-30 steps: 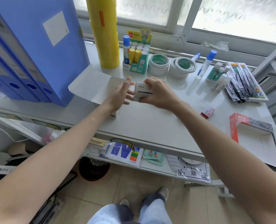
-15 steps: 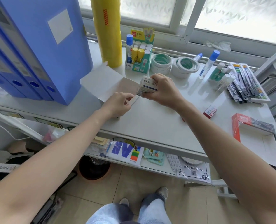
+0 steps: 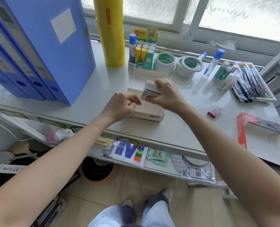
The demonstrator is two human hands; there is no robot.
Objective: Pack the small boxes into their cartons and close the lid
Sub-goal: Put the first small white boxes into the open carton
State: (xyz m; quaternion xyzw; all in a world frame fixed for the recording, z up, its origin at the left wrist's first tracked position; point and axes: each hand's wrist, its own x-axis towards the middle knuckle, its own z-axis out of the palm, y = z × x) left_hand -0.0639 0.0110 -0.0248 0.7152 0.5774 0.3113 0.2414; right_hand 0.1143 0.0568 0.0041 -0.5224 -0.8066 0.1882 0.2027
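Observation:
An open white carton (image 3: 150, 115) sits on the grey table near its front edge, with its lid flap (image 3: 150, 74) standing up at the back. My right hand (image 3: 166, 95) grips a small stack of white boxes (image 3: 150, 90) just above the carton's opening. My left hand (image 3: 120, 107) rests at the carton's left side, fingers curled and pinched at its left wall. A small red box (image 3: 214, 111) lies alone to the right. An open red carton (image 3: 259, 128) lies flat at the table's right front corner.
Blue file binders (image 3: 37, 46) stand at the left and a tall yellow roll (image 3: 110, 31) at the back. Glue sticks in a display box (image 3: 144, 53), tape rolls (image 3: 177, 63), glue bottles (image 3: 214, 63) and pen packs (image 3: 250, 82) line the back and right. A shelf with papers sits below.
The carton has been turned so its lid now stands at the back instead of lying out to the left. My right hand has brought the white boxes over its opening.

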